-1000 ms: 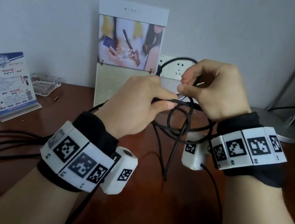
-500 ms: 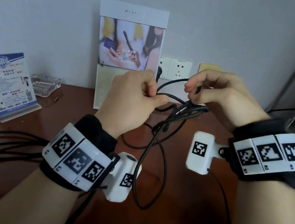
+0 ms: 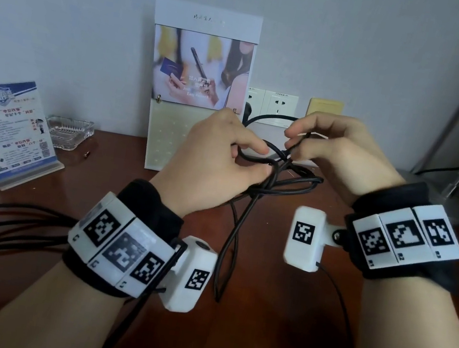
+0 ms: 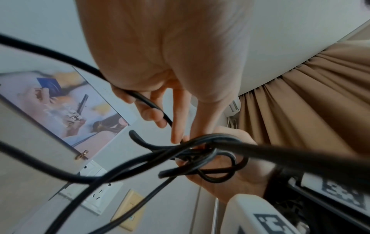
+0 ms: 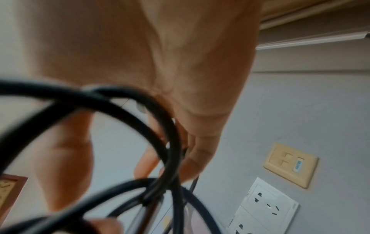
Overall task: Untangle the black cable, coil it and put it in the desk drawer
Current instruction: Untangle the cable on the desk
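Over a dark wooden desk (image 3: 269, 347) backed by a grey wall (image 3: 67, 10) with sockets (image 3: 279, 104), both hands are raised back-up, the left hand (image 3: 211, 164) at nine o'clock and right hand (image 3: 341, 153) at three each pinching the knotted black cable (image 3: 269, 180), whose loops hang between them toward the desk.

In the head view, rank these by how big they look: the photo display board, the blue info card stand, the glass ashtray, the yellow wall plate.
Largest to smallest:
1. photo display board
2. blue info card stand
3. glass ashtray
4. yellow wall plate, partly hidden by the right hand, so this place is unsure.
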